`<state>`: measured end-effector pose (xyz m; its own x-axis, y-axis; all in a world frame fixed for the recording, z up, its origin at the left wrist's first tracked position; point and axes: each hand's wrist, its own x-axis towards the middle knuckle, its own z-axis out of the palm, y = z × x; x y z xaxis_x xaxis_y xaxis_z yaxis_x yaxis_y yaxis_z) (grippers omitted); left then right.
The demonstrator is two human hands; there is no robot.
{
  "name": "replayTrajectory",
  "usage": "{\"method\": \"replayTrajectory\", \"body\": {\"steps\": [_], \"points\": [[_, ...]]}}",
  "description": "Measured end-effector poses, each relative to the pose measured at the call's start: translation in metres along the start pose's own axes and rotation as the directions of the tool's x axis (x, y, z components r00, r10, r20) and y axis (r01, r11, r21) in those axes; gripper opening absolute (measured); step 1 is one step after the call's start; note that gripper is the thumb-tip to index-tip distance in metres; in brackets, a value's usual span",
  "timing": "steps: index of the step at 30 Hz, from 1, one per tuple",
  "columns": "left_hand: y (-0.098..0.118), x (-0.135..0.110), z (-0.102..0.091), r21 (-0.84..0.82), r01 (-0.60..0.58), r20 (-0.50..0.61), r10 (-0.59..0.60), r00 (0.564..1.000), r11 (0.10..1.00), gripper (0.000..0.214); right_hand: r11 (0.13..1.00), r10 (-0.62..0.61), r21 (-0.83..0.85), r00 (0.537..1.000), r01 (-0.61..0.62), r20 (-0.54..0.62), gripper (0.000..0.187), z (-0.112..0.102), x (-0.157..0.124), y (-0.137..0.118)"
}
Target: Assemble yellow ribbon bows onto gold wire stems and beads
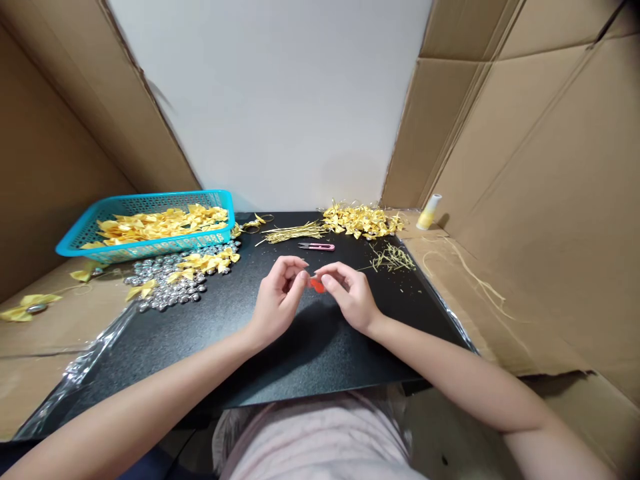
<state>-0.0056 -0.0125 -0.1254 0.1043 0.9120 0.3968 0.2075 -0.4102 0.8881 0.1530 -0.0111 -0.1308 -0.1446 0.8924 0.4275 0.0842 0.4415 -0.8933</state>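
Both my hands meet over the middle of the black board (300, 347). My left hand (278, 301) has its fingers curled, with thumb and forefinger pinched together. My right hand (348, 293) is also curled in a pinch, and a small red object (317, 285) shows between the two hands, held at my right fingertips. I cannot make out what the red thing is. Just beyond my hands lie pink thread snips (317, 247) on the board.
A turquoise basket (150, 200) of yellow ribbon bows stands at the back left, with silver beads (165, 283) and loose bows in front of it. Gold wire pieces (293, 232), a pile of finished bows (363, 220), wire trimmings (394, 257) and a yellow thread spool (429, 212) lie behind. Cardboard walls stand on both sides.
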Motion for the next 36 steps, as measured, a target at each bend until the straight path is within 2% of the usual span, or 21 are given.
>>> {"method": "replayTrajectory", "body": {"steps": [3, 7, 12, 17, 22, 26, 31, 36], "points": [[-0.0011, -0.0007, -0.0001, 0.039, -0.016, 0.007, 0.016, 1.0, 0.999, 0.016, 0.997, 0.058, 0.05, 0.998, -0.059, 0.016, 0.017, -0.0004, 0.0029, 0.0035], [0.0001, -0.0008, 0.0007, 0.086, -0.043, 0.013, 0.042, 0.999, 0.995, 0.013, 0.999, 0.05, -0.021, 0.999, -0.049, 0.01, 0.01, 0.0003, 0.0051, 0.0036], [0.0029, 0.0001, 0.0019, 0.167, -0.08, 0.026, 0.077, 0.997, 0.983, 0.01, 0.975, -0.102, -0.2, 0.995, 0.097, -0.018, 0.011, 0.0, 0.0046, -0.0002], [0.0029, -0.0003, 0.0038, 0.206, -0.067, 0.033, 0.061, 0.998, 0.976, 0.01, 0.88, -0.259, -0.418, 0.965, 0.224, -0.029, 0.012, 0.0033, 0.0, -0.001], [0.0036, 0.001, 0.0038, 0.063, 0.074, 0.039, -0.076, 0.996, 0.995, 0.016, 0.7, -0.443, -0.622, 0.896, 0.351, 0.006, 0.013, 0.0051, -0.0035, -0.001], [0.0051, 0.0041, 0.0018, -0.07, 0.183, 0.083, -0.177, 0.981, 0.981, 0.024, 0.59, -0.536, -0.687, 0.842, 0.423, 0.059, 0.012, 0.003, -0.0023, -0.0002], [0.005, 0.0065, -0.001, -0.134, 0.222, 0.125, -0.206, 0.971, 0.966, 0.029, 0.547, -0.577, -0.679, 0.808, 0.49, 0.118, 0.011, -0.0006, 0.0005, 0.0032], [0.0059, 0.0072, -0.0034, -0.135, 0.232, 0.142, -0.213, 0.967, 0.963, 0.031, 0.572, -0.563, -0.657, 0.817, 0.492, 0.121, 0.012, -0.0027, 0.0011, 0.0033]]}}
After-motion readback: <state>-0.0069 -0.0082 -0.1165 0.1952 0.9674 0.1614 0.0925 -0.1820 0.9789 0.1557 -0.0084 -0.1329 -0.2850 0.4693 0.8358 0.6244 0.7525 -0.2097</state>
